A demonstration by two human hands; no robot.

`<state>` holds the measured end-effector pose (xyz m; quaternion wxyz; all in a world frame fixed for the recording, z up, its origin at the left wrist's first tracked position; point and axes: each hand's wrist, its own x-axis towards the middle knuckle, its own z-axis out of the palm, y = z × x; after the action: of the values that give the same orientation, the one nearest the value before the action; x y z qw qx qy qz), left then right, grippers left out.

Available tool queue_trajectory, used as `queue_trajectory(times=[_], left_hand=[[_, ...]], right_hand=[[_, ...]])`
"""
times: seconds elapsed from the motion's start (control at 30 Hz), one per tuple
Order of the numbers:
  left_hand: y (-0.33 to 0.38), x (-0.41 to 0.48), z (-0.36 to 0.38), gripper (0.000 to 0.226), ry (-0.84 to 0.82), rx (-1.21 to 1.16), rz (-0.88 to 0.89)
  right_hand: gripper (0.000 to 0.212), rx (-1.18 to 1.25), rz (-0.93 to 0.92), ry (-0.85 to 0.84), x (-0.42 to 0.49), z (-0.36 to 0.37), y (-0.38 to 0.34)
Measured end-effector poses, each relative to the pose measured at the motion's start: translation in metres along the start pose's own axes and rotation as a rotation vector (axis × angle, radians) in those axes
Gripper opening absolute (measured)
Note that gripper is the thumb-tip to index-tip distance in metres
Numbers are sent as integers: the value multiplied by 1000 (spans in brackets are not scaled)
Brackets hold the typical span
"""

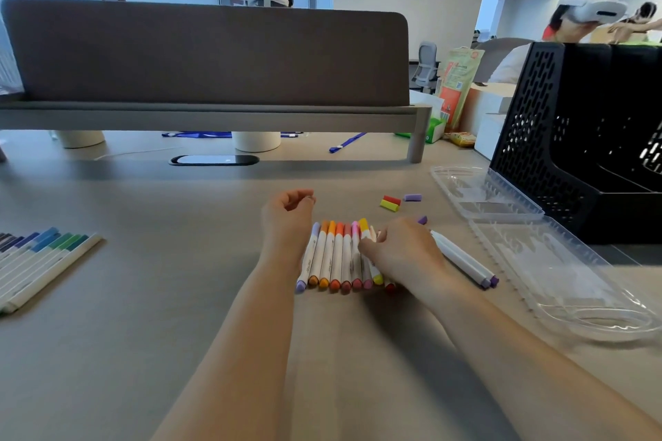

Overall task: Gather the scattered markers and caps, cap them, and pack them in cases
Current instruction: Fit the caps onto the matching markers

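Observation:
A row of several white markers with warm-coloured caps (335,254) lies side by side on the desk in front of me. My left hand (286,217) hovers at the row's left edge, fingers loosely curled, holding nothing. My right hand (397,249) rests on the row's right side, fingertips touching the markers there. Two white markers with purple ends (462,258) lie to the right of that hand. Loose caps sit further back: red (391,199), yellow (389,205), lilac (412,197) and a purple one (422,220). An open clear plastic case (559,268) lies at right.
A second row of blue and green markers (39,258) lies at the far left. A black perforated file rack (587,140) stands behind the case. A grey desk divider (204,54) spans the back, with a person beyond it and others at the far right.

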<state>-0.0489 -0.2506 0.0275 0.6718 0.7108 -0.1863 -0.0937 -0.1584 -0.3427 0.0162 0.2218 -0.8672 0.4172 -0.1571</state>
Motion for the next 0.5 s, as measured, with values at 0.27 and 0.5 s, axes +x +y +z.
queue_trajectory(times=[0.27, 0.5], left_hand=[[-4, -1, 1, 19, -28, 42, -9], [-8, 5, -5, 17, -38, 105, -59]], right_hand=[[36, -14, -56, 36, -2, -1, 2], [36, 80, -105, -47, 1, 2, -20]])
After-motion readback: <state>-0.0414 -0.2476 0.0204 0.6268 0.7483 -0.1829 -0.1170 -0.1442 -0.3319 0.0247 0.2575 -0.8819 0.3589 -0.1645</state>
